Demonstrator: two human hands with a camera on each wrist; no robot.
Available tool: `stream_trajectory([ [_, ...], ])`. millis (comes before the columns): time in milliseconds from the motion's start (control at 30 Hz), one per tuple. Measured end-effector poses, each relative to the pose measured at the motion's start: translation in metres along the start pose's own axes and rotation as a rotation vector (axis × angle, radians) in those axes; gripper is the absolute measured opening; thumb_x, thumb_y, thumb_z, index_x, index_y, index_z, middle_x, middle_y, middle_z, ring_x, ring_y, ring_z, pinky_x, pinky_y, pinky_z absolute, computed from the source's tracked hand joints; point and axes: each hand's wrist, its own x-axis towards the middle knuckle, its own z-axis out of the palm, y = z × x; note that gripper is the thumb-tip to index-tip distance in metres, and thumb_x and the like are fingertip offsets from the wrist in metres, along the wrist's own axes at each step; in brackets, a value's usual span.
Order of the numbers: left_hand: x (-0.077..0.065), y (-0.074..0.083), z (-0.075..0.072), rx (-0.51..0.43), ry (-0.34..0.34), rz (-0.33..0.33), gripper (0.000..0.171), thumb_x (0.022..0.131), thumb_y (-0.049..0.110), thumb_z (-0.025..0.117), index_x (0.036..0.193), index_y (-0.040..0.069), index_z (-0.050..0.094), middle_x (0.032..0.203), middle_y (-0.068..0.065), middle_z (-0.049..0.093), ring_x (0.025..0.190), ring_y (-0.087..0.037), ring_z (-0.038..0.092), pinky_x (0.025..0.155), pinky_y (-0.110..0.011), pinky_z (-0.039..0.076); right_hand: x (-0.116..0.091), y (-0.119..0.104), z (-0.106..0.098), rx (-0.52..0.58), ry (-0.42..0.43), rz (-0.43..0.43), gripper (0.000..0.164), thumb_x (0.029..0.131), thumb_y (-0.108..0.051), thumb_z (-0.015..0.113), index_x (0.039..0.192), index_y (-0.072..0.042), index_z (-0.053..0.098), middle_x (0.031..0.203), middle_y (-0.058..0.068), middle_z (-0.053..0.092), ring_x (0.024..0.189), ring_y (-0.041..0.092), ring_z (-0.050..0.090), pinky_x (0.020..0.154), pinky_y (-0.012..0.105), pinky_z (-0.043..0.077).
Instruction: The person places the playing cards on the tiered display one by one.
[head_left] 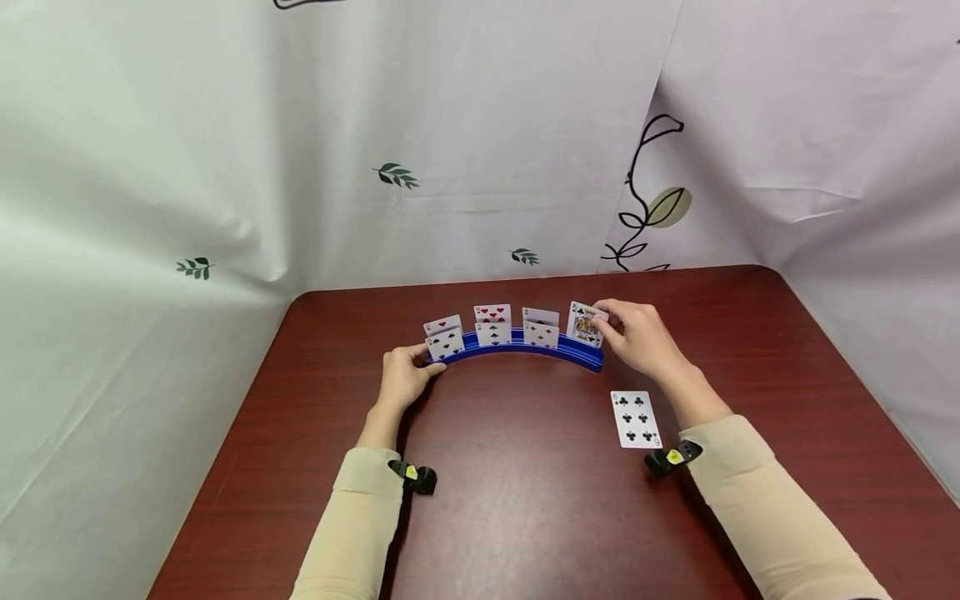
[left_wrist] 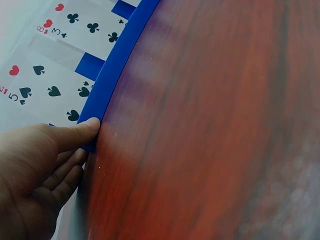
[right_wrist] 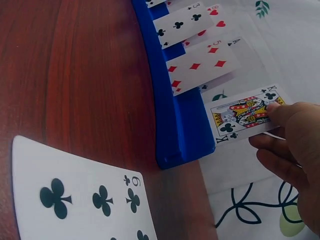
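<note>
A curved blue card holder (head_left: 573, 353) stands on the table, with playing cards upright in two rows. My left hand (head_left: 402, 379) grips its left end, thumb (left_wrist: 82, 134) on the front edge beside the five of spades (left_wrist: 52, 91). At the other end, my right hand (head_left: 641, 333) pinches the king of clubs (right_wrist: 245, 116) between thumb and fingers, its lower edge at the holder's back slot. The three of clubs (head_left: 492, 335) and five of diamonds (head_left: 541, 336) stand in front; behind are the two of hearts, eight of hearts (head_left: 492, 312) and a black ace (head_left: 540, 316), partly covered.
Face up on the table (head_left: 495, 483), near my right forearm, lies a six of clubs (head_left: 636, 419). A white patterned curtain (head_left: 465, 150) hangs behind the table's far edge and along both sides.
</note>
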Motion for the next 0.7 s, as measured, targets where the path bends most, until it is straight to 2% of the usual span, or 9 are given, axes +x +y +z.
stream_trajectory([
  [333, 0.000, 0.001, 0.001, 0.001, 0.000, 0.000, 0.033, 0.082, 0.013, 0.086, 0.113, 0.004, 0.077, 0.101, -0.014, 0.077, 0.099, -0.030, 0.069, 0.091, -0.046, 0.053, -0.006, 0.003, 0.002, 0.033, -0.048, 0.013, 0.017, 0.090, -0.008, 0.077, 0.105, 0.000, 0.071, 0.086, 0.010, 0.073, 0.071, 0.020, 0.069, 0.065, 0.040, 0.059],
  [533, 0.000, 0.000, 0.000, 0.010, 0.000, -0.002, 0.033, 0.082, 0.014, 0.086, 0.113, 0.004, 0.078, 0.101, -0.014, 0.077, 0.103, -0.032, 0.067, 0.095, -0.047, 0.050, -0.011, 0.004, 0.002, 0.048, -0.075, 0.028, 0.022, 0.090, -0.009, 0.078, 0.108, 0.002, 0.070, 0.084, 0.010, 0.072, 0.070, 0.021, 0.068, 0.065, 0.041, 0.059],
  [700, 0.000, 0.000, 0.000, 0.010, 0.002, -0.007, 0.035, 0.082, 0.014, 0.086, 0.114, 0.004, 0.077, 0.101, -0.014, 0.077, 0.103, -0.032, 0.068, 0.094, -0.047, 0.052, -0.017, 0.007, 0.001, 0.049, -0.100, 0.061, 0.029, 0.088, -0.010, 0.079, 0.110, 0.005, 0.070, 0.083, 0.011, 0.072, 0.072, 0.022, 0.069, 0.067, 0.041, 0.059],
])
